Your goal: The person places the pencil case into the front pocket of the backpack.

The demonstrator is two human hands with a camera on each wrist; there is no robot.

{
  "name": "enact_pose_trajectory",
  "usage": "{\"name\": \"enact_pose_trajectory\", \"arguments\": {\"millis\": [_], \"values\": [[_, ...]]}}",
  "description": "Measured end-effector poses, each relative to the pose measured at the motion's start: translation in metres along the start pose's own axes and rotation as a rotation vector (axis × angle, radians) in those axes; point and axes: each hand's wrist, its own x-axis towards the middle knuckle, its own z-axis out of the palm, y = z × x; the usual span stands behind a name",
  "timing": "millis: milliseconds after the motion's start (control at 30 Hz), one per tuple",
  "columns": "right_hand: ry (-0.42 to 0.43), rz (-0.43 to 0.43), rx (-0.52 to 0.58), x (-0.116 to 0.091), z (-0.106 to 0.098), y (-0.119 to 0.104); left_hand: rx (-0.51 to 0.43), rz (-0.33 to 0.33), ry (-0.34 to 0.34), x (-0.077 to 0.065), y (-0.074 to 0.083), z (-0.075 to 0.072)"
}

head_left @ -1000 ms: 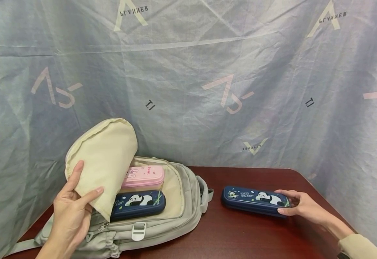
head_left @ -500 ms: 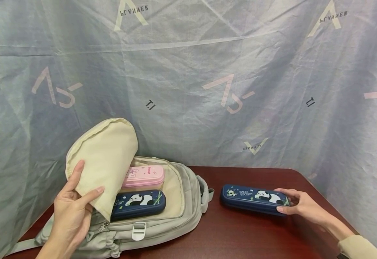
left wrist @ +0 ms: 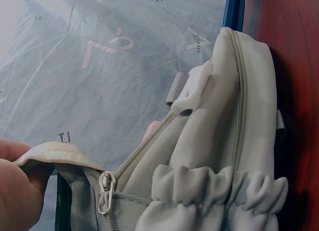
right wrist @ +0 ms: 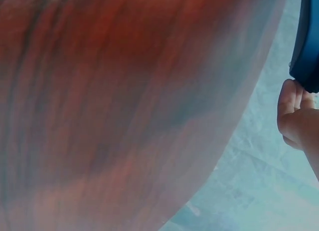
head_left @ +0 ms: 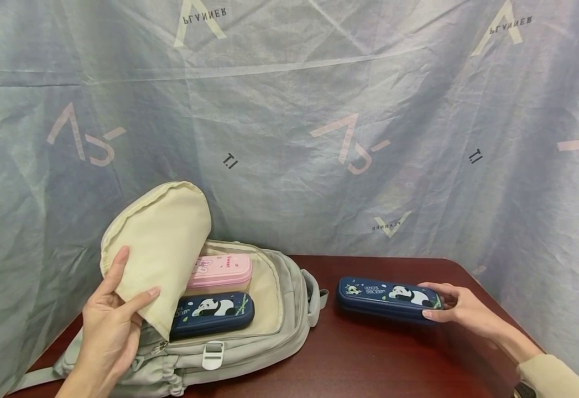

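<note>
In the head view my left hand [head_left: 110,329] holds up the cream-lined flap [head_left: 165,243] of a grey-green backpack [head_left: 254,356], thumb on the lining and the other fingers partly behind. Inside the bag lie a pink pencil case [head_left: 227,271] and a navy panda pencil case [head_left: 219,314], their left ends hidden by the flap. At the right, my right hand [head_left: 473,315] grips one end of a second navy panda pencil case [head_left: 379,301], held level over the table. The right wrist view catches only that case's end [right wrist: 306,51] and part of the hand.
The dark red table [head_left: 359,365] extends right of the bag. A grey printed cloth [head_left: 289,138] hangs behind and at both sides. The bag's carry handle [head_left: 313,298], white buckle [head_left: 213,355] and metal zip pull [left wrist: 105,191] stick out from it.
The second navy pencil case has risen slightly and shifted a little left in my right hand. My left hand, the flap and the bag stay where they were.
</note>
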Motion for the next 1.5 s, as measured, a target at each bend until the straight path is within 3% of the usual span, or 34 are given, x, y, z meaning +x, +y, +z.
{"name": "enact_pose_trajectory", "arguments": {"millis": [933, 1167, 1367, 1500], "values": [[-0.032, -0.127, 0.007, 0.007, 0.011, -0.05, 0.021, -0.003, 0.011, 0.0, 0.001, 0.001], [-0.039, -0.173, 0.019, 0.011, 0.023, -0.064, 0.039, -0.008, 0.019, 0.0, 0.001, 0.001], [-0.041, -0.199, -0.046, 0.018, 0.04, -0.08, 0.03, 0.001, 0.018, 0.0, 0.001, 0.001], [-0.066, -0.208, -0.008, 0.024, 0.055, -0.088, 0.023, 0.001, 0.013, 0.0, 0.001, 0.002]]}}
